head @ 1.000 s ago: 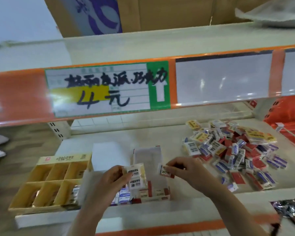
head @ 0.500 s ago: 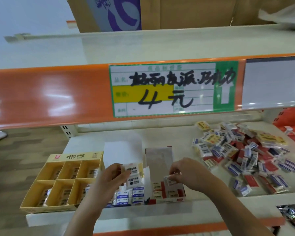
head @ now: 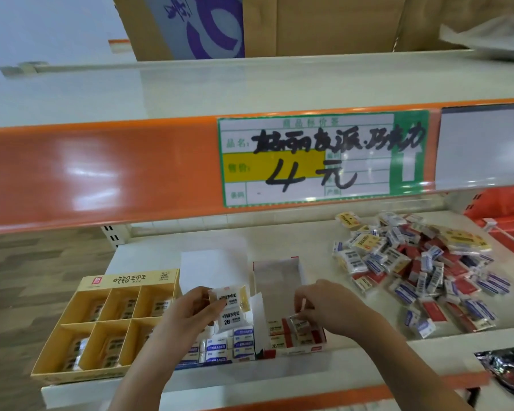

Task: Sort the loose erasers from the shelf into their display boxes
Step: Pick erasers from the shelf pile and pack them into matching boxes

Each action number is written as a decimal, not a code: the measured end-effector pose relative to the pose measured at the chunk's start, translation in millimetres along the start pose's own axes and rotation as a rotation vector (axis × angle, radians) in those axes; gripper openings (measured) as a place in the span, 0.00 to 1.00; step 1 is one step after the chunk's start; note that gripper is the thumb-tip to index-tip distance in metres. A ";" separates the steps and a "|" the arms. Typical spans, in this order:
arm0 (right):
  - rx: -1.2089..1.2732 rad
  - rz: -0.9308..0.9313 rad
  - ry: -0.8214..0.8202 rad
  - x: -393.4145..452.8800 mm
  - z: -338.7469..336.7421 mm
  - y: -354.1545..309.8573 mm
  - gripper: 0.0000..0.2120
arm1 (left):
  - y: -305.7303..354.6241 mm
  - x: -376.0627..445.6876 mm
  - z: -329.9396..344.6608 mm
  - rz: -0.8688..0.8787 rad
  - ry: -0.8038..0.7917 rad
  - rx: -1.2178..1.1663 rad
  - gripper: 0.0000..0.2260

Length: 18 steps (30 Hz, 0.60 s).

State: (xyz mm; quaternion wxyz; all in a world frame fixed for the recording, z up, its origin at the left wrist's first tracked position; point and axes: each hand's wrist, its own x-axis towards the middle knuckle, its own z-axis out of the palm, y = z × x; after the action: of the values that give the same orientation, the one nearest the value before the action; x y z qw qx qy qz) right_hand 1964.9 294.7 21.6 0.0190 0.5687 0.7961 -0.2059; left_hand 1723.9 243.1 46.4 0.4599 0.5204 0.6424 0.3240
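- While your left hand [head: 187, 315] hangs over the middle box [head: 220, 348], its fingers and thumb pinch two white-and-yellow erasers [head: 230, 307], stacked one above the other, print facing you, long sides roughly level.
- Your right hand [head: 327, 307] is down in the red box [head: 291, 348], fingertips pinching a small wrapped eraser [head: 298, 321] just above the red-and-white row; its long axis looks to run left to right, though blur keeps me from being sure.
- Blue-labelled erasers lie flat in rows in the middle box, labels reading across.
- Left of it, touching, sits the yellow box [head: 86, 330], six compartments, wrapped erasers in them.
- Off to your right, the loose pile [head: 419, 268] sprawls on the shelf [head: 294, 241], pieces pointing every which way.
- Above, the price tag [head: 321, 158] reads 4.
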 end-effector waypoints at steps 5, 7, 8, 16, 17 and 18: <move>-0.040 0.029 0.009 1.3 3.0 -2.7 0.08 | -0.5 -2.8 -2.2 -0.002 -0.002 -0.029 0.05; -0.039 0.034 0.020 2.2 6.5 -4.0 0.08 | -0.4 -3.9 -2.7 -0.010 0.003 -0.038 0.05; -0.039 0.034 0.021 2.6 7.9 -4.6 0.08 | -0.7 -4.1 -3.0 -0.015 0.006 -0.040 0.05; -0.040 0.043 0.065 0.8 9.3 -7.7 0.09 | -5.1 -5.9 -13.4 -0.038 0.028 -0.066 0.04; -0.036 0.044 0.076 0.3 8.0 -8.4 0.09 | -5.2 -6.4 -16.1 -0.033 0.028 -0.066 0.04; -0.032 0.045 0.099 -0.2 5.8 -9.8 0.09 | -5.7 -7.3 -19.6 -0.027 0.029 -0.061 0.05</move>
State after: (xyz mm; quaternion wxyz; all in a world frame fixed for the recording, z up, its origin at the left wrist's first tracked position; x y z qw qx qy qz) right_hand 1954.9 289.9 19.3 -0.0064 0.5955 0.7864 -0.1641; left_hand 1703.9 235.8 50.3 0.4704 0.4928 0.6458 0.3447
